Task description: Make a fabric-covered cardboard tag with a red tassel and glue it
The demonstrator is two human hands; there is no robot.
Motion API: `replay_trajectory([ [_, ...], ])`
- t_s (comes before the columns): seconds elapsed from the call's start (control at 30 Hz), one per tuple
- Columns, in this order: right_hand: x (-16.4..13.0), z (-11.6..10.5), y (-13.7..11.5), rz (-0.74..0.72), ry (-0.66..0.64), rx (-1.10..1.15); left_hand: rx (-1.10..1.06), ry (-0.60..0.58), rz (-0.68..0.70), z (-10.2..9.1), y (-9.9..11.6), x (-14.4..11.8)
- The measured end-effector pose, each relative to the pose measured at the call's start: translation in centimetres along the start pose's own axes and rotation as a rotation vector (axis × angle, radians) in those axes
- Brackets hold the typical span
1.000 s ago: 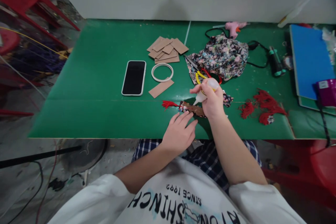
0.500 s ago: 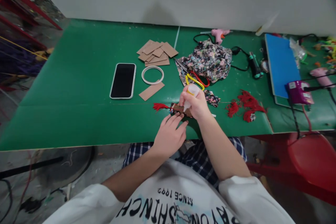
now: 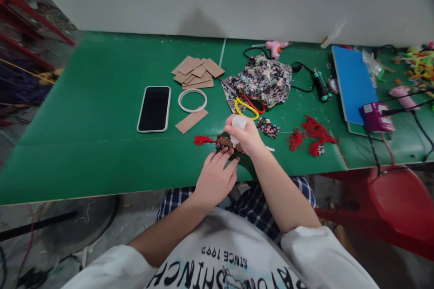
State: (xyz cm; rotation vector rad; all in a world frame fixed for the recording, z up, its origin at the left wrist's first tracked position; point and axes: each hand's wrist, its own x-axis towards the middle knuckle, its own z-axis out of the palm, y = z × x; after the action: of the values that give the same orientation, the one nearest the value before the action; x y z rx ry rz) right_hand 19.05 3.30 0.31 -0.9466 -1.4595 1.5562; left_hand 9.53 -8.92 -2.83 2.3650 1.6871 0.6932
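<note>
Meanwhile the right hand, gripping the glue bottle, had tipped its nozzle down onto the tasselled strip (left hand pressing it flat, fingers open).

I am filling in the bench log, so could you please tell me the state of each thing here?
glue bottle: tipped nozzle-down, gripped by right hand
cardboard strip: flat on table, pinned by left hand
phone: screen dark, flat
scissors: lying on floral fabric
tape ring: lying flat
</note>
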Motion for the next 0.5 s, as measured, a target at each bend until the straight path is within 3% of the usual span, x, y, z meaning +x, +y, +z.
replay_trajectory([
  [0.17, 0.18, 0.1, -0.21, -0.004, 0.07, 0.016, 0.006, -0.006, 0.003, 0.1, -0.06, -0.07],
  [0.33, 0.21, -0.24, -0.08, -0.102, 0.061, 0.052, 0.001, 0.003, 0.007, 0.11, -0.07, -0.06],
  [0.5, -0.05, -0.29, -0.11, -0.11, 0.019, -0.043, -0.002, 0.011, 0.009, 0.12, -0.09, -0.03],
])
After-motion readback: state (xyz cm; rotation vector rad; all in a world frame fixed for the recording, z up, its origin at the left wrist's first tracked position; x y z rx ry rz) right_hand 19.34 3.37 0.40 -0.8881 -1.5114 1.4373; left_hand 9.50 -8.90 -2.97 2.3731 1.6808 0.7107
